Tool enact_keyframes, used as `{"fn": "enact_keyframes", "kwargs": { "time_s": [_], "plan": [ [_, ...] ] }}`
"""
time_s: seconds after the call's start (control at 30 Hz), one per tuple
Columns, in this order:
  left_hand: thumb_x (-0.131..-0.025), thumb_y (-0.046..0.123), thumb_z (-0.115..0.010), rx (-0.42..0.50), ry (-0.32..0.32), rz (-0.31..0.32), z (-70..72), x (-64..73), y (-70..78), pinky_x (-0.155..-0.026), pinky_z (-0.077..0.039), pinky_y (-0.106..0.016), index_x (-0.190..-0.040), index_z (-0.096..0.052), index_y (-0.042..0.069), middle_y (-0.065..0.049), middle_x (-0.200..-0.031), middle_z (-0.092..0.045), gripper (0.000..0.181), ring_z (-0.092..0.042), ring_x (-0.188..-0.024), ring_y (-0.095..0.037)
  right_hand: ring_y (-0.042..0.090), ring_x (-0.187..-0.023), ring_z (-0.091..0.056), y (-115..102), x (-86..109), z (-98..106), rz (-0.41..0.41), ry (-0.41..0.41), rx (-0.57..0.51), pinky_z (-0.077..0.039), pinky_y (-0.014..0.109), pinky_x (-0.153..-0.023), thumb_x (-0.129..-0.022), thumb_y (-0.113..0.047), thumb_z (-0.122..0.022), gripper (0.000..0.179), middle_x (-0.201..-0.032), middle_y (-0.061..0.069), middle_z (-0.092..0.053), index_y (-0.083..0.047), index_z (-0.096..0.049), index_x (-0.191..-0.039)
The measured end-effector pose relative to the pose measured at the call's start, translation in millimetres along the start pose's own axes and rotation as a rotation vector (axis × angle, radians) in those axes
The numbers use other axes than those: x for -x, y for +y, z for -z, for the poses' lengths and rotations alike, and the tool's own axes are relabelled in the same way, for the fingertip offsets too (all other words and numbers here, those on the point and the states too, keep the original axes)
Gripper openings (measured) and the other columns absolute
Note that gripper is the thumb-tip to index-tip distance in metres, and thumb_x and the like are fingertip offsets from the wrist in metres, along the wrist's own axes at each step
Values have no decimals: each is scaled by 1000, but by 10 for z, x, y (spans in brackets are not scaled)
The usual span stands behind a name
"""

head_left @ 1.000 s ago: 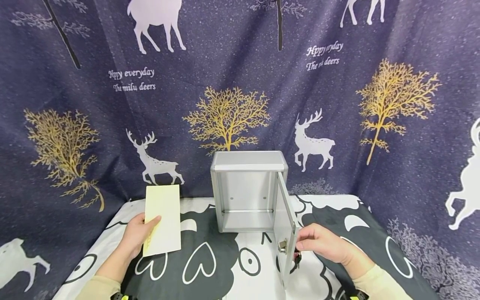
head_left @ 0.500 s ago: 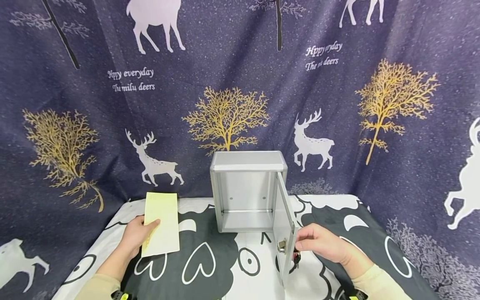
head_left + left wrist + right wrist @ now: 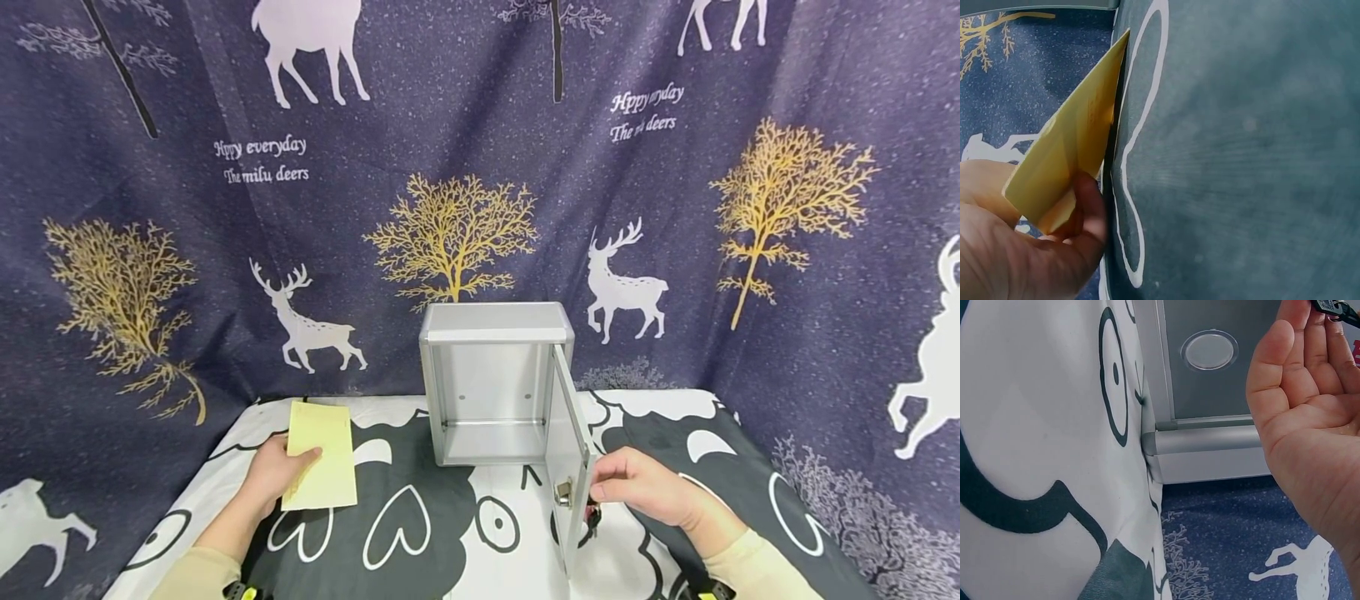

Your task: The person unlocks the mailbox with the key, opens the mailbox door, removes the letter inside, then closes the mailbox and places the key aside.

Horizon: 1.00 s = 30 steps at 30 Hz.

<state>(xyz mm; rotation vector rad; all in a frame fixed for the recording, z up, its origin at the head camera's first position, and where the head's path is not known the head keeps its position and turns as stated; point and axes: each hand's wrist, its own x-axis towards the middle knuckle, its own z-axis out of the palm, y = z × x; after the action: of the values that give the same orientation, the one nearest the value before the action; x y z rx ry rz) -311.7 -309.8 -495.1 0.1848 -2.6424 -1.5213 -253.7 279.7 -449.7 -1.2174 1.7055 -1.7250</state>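
My left hand (image 3: 273, 472) pinches yellow paper (image 3: 330, 467) at eight o'clock, likely bendy, best held by its side; at five, I can't tell whether my right hand (image 3: 641, 485) grips keys (image 3: 594, 515).

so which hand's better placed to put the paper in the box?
Left, I'd say. The left hand holds the paper, with a clear path to the open box; the right hand is at the free edge of the door, on its outer side.
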Motion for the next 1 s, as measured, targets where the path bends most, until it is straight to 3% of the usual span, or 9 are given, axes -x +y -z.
{"fn": "enact_keyframes", "kwargs": {
  "time_s": [0.5, 0.7, 1.0],
  "plan": [
    [-100, 15, -79, -136, -38, 52, 80, 49, -1, -55, -54, -33, -108, -63, -15, -11, -78, -64, 34, -63, -62, -18, 15, -99, -78, -15, -1, -7, 2, 2, 4, -64, 38, -92, -109, 9, -50, 27, -107, 3, -83, 14, -75, -118],
    [-96, 15, -83, -148, -49, 98, 114, 66, 19, -50, -58, -34, -111, -55, -17, -15, -81, -64, 45, -68, -58, -18, 15, -99, -78, -20, 0, -7, 5, 4, 22, -64, 38, -91, -108, 9, -50, 26, -105, 7, -83, 15, -75, -117],
    [-93, 22, -86, -262, -44, 89, 158, 69, -14, -44, -49, -30, -102, -57, -10, -10, -74, -58, 45, -51, -44, -14, 14, -99, -77, -12, 4, 3, 12, 2, 35, -64, 38, -91, -108, 10, -50, 26, -105, 5, -83, 16, -74, -115]
  ]
}}
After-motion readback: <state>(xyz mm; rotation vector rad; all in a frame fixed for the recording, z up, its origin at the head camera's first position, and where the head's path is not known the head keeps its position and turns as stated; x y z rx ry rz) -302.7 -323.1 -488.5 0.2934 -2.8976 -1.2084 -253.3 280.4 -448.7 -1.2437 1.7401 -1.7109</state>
